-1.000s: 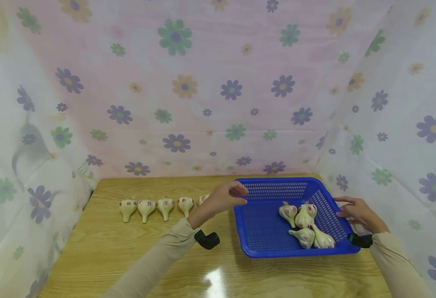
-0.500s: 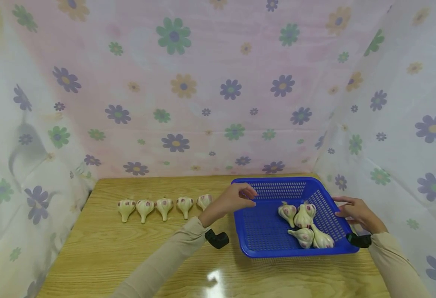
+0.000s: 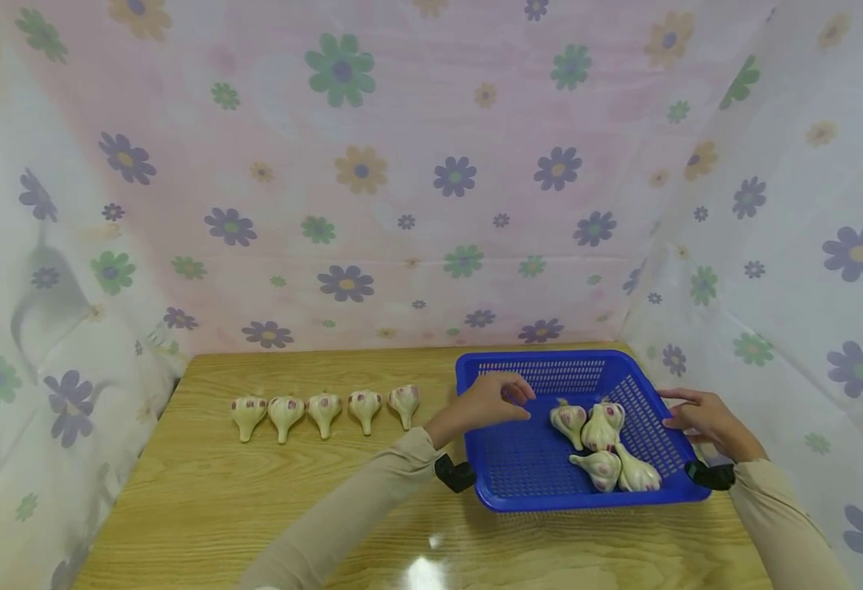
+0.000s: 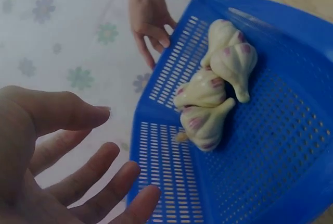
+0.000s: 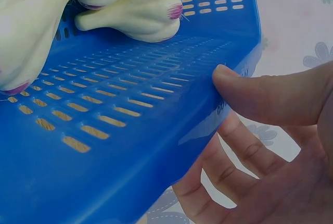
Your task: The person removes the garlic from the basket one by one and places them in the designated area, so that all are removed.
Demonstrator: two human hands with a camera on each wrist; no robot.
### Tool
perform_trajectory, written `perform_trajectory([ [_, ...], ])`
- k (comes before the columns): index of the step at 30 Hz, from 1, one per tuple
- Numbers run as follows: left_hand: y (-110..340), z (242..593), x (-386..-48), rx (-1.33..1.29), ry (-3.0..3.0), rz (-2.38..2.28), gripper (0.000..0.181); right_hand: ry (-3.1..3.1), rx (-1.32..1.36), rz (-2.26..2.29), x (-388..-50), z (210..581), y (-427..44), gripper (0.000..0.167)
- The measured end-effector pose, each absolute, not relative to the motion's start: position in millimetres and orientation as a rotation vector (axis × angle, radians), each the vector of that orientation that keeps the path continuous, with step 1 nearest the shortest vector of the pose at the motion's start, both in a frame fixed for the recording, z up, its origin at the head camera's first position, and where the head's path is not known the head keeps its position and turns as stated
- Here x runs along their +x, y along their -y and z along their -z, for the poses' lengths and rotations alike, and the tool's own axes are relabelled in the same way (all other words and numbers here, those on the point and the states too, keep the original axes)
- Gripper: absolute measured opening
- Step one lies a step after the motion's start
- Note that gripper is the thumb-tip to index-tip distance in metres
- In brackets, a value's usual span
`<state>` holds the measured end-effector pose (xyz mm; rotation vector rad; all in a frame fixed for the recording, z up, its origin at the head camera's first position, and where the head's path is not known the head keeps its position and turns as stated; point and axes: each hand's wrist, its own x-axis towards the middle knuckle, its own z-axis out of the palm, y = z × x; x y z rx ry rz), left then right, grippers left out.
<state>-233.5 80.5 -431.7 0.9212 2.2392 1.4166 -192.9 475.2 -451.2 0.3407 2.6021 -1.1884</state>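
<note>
A blue plastic basket (image 3: 549, 502) stands on the right part of the wooden table. Several garlic bulbs (image 3: 603, 426) lie clustered in its right half. My left hand (image 3: 484, 403) hovers over the basket's left side, its fingers loosely bent and apart; nothing is between them in the left wrist view. At the basket's right rim, my right hand (image 3: 711, 422) holds on. In the right wrist view the thumb (image 5: 265, 96) lies on the rim, while the other fingers (image 5: 223, 169) curl under it from outside.
A row of several more garlic bulbs (image 3: 324, 414) lies on the wooden table (image 3: 254, 508), left of the basket. Flower-patterned cloth (image 3: 401, 229) hangs behind the table and along both sides. Dark wrist cameras (image 3: 455, 474) sit at the sleeve cuffs.
My left hand has moved right from beside the row to above the basket, uncovering the rightmost bulb of the row. My right hand and the basket have stayed in place.
</note>
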Motion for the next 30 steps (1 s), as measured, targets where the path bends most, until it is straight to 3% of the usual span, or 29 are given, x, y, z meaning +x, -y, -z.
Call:
perform_trajectory([
  [14,-121,444,-237,1.23,-2.259,-1.082,0.021,-2.609,0.328,1.175,-194,452,-475,0.062],
  [30,-168,461,-238,1.38,-2.229,-0.935,0.03,-2.594,0.349,1.197,-190,448,-472,0.063],
])
